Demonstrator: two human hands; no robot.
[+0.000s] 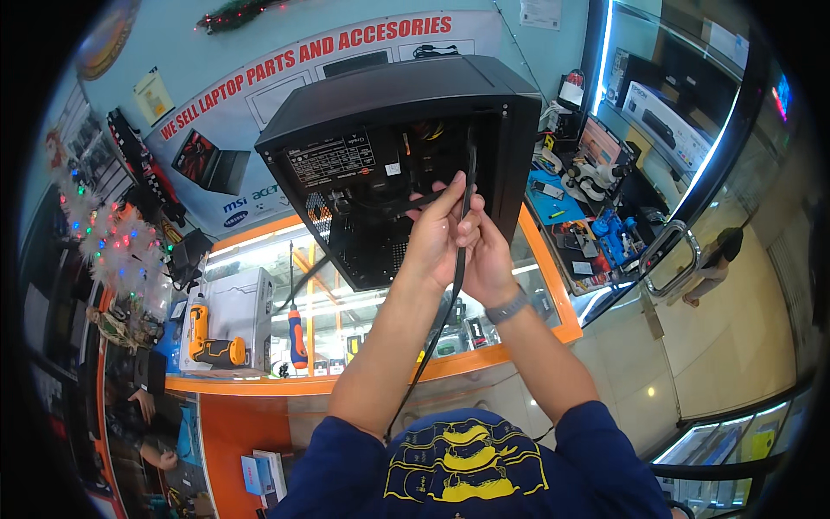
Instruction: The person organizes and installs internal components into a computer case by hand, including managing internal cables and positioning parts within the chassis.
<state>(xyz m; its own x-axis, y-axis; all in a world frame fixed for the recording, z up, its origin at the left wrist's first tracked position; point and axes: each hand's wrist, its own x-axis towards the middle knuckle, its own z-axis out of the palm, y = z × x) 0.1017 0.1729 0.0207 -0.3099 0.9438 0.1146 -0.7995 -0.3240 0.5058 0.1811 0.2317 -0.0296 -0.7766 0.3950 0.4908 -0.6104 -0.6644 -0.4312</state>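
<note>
A black computer case (389, 91) stands on the glass-topped counter in front of me, its open side facing me. Inside at the upper left is a power supply (333, 160) with a label; dark cables run near it. My left hand (441, 227) reaches to the opening, its fingers closed around a black cable (457, 275). Just beside it, my right hand (487, 255) has its fingers curled on the same cable. Below both hands the cable hangs down between my forearms. The fingers partly hide the part being gripped.
Left of the case lie a screwdriver (297, 337), a yellow cordless drill (212, 339) and a white box (246, 294). The counter's orange edge (380, 370) runs nearest me. A cluttered workbench (575, 203) is at right. People show at far left and far right.
</note>
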